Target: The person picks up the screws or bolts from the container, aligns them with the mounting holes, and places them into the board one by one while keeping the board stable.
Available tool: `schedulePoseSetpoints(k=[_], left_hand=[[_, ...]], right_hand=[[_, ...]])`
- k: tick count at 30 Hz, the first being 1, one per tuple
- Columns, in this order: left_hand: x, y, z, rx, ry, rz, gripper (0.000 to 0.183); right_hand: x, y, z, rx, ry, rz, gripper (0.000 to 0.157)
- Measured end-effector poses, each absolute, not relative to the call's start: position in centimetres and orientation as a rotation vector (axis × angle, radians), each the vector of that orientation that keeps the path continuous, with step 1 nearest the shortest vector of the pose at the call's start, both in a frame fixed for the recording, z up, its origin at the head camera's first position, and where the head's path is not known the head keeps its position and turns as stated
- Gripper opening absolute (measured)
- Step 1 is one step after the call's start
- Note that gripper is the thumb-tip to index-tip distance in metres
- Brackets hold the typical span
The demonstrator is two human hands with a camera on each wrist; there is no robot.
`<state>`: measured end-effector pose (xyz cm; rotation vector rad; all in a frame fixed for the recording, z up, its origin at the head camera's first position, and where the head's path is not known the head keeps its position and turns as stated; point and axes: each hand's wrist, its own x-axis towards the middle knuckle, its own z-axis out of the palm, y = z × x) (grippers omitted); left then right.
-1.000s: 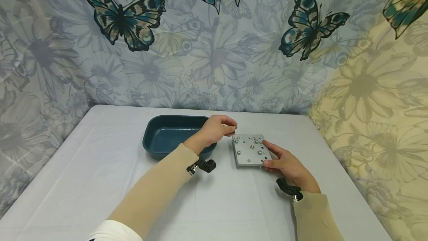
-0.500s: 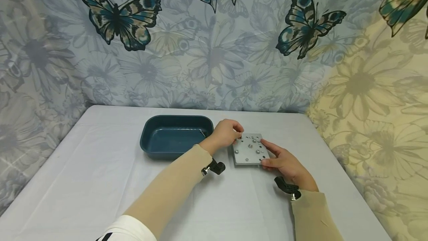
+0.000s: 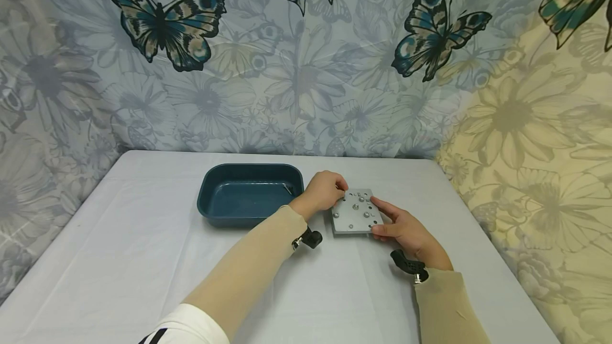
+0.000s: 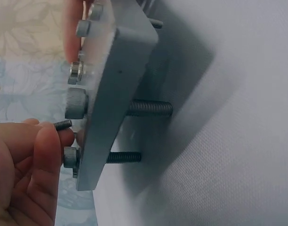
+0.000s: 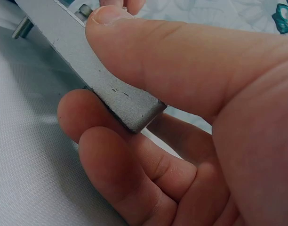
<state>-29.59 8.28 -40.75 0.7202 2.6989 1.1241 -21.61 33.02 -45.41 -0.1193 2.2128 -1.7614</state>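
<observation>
A grey metal plate (image 3: 356,216) carries several bolts and small holes. In the left wrist view, bolt shanks such as this threaded bolt (image 4: 151,108) stick out beneath the plate, above the white cloth. My right hand (image 3: 406,233) grips the plate's right edge, thumb on top and fingers curled below, as the right wrist view also shows. Over the plate's far left corner, my left hand (image 3: 326,191) pinches a small screw (image 4: 64,125) between thumb and fingers. The screw's threaded end points at the plate's face; its head is hidden by the fingers.
A dark teal tray (image 3: 224,221) stands left of the plate, beside my left forearm, with a small metal piece (image 3: 287,189) inside at its right end. White cloth (image 3: 134,248) covers the table. A butterfly-patterned fabric wall (image 3: 301,94) rises behind it.
My left hand has moved right and slightly down from the tray's side to the plate's corner, carrying the screw. My right hand keeps its grip on the plate. The head view has shifted slightly.
</observation>
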Motion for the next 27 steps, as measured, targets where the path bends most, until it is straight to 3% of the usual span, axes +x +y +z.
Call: schedulePoseSetpoints(k=[8, 19, 27], left_hand=[[-29.9, 8.3, -41.2, 0.849, 2.751, 0.984, 0.012], [-29.7, 8.0, -41.1, 0.812, 2.722, 1.058, 0.014], [-29.1, 6.3, -39.4, 0.260, 2.124, 2.001, 0.024]], right_hand=[[-21.6, 33.0, -45.5, -0.126, 2.203, -1.783, 0.091], [-21.6, 32.6, -45.3, -0.124, 2.176, -1.799, 0.091], [-21.5, 32.8, -45.3, -0.117, 2.170, -1.804, 0.091]])
